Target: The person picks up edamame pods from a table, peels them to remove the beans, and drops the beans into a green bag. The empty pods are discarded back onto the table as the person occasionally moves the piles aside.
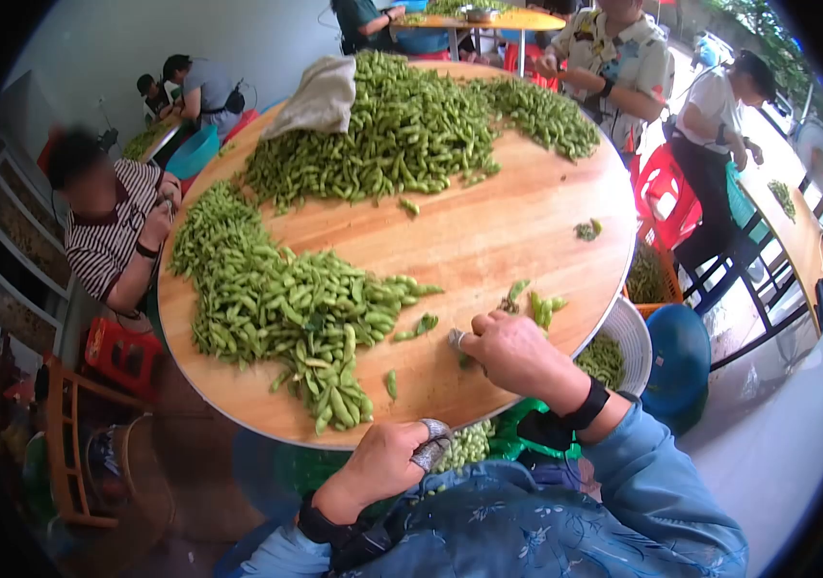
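Note:
Just over the near right part of the round wooden table, my right hand is curled with its fingers together. A dark green bit shows under its fingertips, too hidden to name. My left hand is closed at the table's near edge, thumb and finger covered in silvery wrap; what it holds, if anything, is hidden. Below and between the hands sit pale shelled beans beside green plastic. A long heap of green soybean pods lies left of my hands, with a few loose pods beyond the right one.
A larger pod heap with a beige cloth stands at the back. Below the table's right edge are a white basket and a blue bin. A person in stripes sits left; others work behind and right.

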Demonstrator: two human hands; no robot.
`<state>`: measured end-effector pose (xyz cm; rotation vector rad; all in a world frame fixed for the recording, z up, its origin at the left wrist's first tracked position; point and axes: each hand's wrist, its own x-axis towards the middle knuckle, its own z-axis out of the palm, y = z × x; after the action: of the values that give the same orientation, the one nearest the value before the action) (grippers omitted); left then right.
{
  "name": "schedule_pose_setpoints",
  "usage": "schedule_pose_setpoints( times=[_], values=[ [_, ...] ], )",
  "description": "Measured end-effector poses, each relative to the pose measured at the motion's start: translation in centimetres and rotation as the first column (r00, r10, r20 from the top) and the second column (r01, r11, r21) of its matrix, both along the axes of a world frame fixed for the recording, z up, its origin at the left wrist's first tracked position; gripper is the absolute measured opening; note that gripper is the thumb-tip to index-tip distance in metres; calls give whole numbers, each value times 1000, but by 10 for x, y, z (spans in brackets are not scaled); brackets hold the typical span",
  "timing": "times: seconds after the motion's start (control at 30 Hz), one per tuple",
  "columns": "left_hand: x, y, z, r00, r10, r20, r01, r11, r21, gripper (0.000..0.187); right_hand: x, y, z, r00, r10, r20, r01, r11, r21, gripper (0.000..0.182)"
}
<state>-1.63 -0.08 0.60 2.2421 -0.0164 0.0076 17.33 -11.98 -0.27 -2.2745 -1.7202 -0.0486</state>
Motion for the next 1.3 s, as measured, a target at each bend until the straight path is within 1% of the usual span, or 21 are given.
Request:
schedule_pose_setpoints(
  times=[0.07,0.1,0.2,0.3,0.37,0.43,0.5,0.57,0.6,0.63,0.7,0.73,0.8,0.97,1.03,1.07,1.1,1.17,1.2,1.23,1.3],
  values=[
    [3,1,1,979,205,11,-203,973,-112,17,2,1,0,1000,12,25,-12,1000,3,15],
    [4,2,0,979,200,39,-195,975,-106,17,2,1,0,999,30,25,-30,1000,-6,13],
    [8,5,-11,923,381,49,-362,905,-225,14,3,0,0,1000,22,-2,-21,999,25,15],
    [15,6,-9,893,443,74,-426,888,-173,15,0,-2,2,1000,18,-26,-16,999,45,16],
    [17,7,-12,895,432,112,-414,898,-148,15,-3,-3,3,993,35,-111,-28,997,66,15],
    [20,6,-11,879,462,117,-446,884,-140,16,-7,-2,0,993,51,-103,-42,995,86,15],
    [20,8,-17,878,462,124,-442,883,-158,20,-10,-3,-5,980,149,-134,-119,970,212,16],
    [21,8,-17,885,455,101,-451,890,-68,24,-14,-5,-2,979,169,-116,-149,976,162,21],
    [21,10,-22,898,415,147,-418,908,-12,24,-17,-7,2,974,190,-123,-174,976,132,22],
    [20,10,-25,896,417,152,-420,908,-13,24,-20,-7,3,968,212,-132,-199,975,103,24],
    [19,12,-28,925,321,202,-353,923,150,25,-24,-6,-1,964,244,-108,-229,965,131,22],
    [19,12,-26,925,321,203,-353,923,149,25,-27,-4,-2,957,281,-77,-263,948,181,21],
    [19,8,-18,948,306,83,-314,943,111,23,-31,-4,2,943,331,-25,-313,913,262,19],
    [22,6,-17,950,312,34,-312,950,-5,15,-36,-3,-5,953,302,-17,-283,910,302,19],
    [22,8,-26,924,373,84,-368,927,-75,14,-36,-3,-6,952,306,-24,-281,900,332,21],
    [21,7,-28,916,393,87,-377,913,-157,13,-36,-2,-10,957,279,-83,-234,907,351,26],
    [23,6,-27,920,382,83,-367,917,-156,13,-37,-5,-9,960,268,-87,-222,909,352,26],
    [22,3,-26,831,541,128,-460,799,-387,12,-41,-7,-6,945,142,-294,21,873,487,25],
    [18,6,-19,824,545,156,-506,832,-228,12,-39,-11,-4,883,145,-447,93,878,469,23],
    [18,6,-26,776,590,223,-526,801,-287,14,-39,-12,-4,863,157,-480,130,850,510,16],
    [15,4,-20,745,582,325,-528,813,-246,17,-42,-15,-10,504,158,-849,304,888,345,15]
  ],
)
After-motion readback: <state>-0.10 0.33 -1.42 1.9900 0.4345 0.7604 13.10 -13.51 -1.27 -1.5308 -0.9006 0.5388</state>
